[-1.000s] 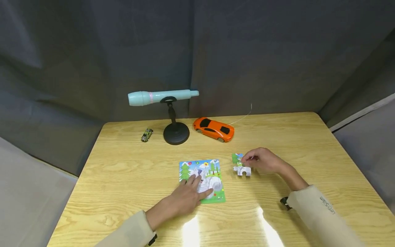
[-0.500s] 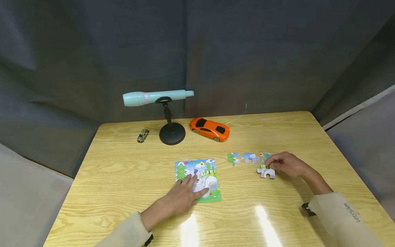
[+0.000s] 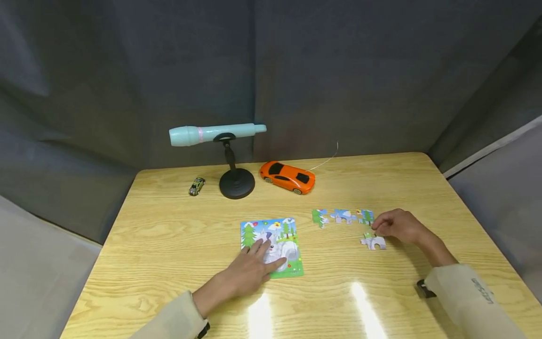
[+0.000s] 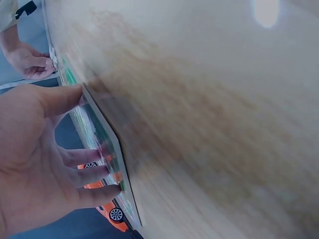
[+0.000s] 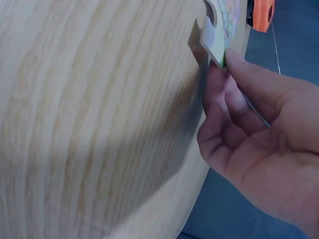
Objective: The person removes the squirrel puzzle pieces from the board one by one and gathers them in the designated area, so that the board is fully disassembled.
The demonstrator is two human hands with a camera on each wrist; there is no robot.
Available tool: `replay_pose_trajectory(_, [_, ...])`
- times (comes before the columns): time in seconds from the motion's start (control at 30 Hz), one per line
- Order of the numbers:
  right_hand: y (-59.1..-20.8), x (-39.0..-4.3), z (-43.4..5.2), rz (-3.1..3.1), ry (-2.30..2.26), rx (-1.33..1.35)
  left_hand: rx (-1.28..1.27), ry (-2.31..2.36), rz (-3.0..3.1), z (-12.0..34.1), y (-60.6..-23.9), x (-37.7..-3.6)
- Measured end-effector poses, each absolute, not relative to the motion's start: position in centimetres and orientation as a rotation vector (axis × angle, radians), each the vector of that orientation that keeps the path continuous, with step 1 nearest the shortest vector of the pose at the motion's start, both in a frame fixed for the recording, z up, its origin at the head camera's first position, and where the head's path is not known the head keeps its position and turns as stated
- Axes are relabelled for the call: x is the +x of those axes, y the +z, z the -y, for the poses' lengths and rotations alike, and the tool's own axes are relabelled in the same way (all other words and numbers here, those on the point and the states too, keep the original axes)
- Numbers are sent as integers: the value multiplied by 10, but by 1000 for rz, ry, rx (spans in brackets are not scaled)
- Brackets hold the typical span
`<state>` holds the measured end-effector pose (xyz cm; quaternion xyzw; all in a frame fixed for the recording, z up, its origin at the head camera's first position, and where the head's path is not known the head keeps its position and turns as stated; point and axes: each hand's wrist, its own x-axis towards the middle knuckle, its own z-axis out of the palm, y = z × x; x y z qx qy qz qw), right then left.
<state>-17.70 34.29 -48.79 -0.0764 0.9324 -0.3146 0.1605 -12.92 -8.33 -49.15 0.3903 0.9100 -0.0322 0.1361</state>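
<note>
**Two hands at a puzzle on the wooden surface**

Across the middle of the scene we see the wooden surface (image 3: 169, 245), backed on the far side by a dark grey curtain (image 3: 338, 70). Our sleeves come in from the near edge, one on each side.

Next in size is the pale blue toy telescope (image 3: 216, 133) on its black stand (image 3: 236, 182), at the far edge left of centre. Just right of it lies the orange toy car (image 3: 288, 177), with a thin wire rising from its right end. Left of the stand sits the small green toy car (image 3: 196, 185).

Near the centre lies the puzzle board (image 3: 272, 246), showing trees and a white animal. Our left hand (image 3: 247, 271) rests on its near left part, fingers straight and spread flat, pressing it down; this grip is released and grasps nothing.

Well to the right, our right hand (image 3: 398, 226) has its fingers curled, and its grip pinches the far edge of the loose puzzle piece (image 3: 373, 242), a white and green piece that lies on the surface just near and left of the hand. The right wrist view shows thumb and fingertip closed on that piece's edge.

Just beyond it, a row of three puzzle pieces (image 3: 343, 216) lies side by side between the puzzle board and the right hand.
</note>
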Motion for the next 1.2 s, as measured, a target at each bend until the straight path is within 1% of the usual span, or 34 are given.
replay_pose_trajectory(0.23, [-488, -176, -341, -2758, -780, -165, 1158, -83, -2650, 84, -494, -128])
replay_pose_trajectory(0.53, [-482, -179, -336, -2775, -808, -130, 1187, -38, -2670, 90, -498, -128])
replay_pose_trajectory(0.67, [-477, -184, -326, -2801, -838, -156, 1189, -3, -2682, 92, -499, -127])
replay_pose_trajectory(0.83, [-474, -191, -296, -2779, -926, -203, 1211, 15, -2706, 94, -501, -126])
replay_pose_trajectory(1.2, [-478, -208, -203, -2708, -1004, -334, 1220, 37, -2710, 98, -500, -124])
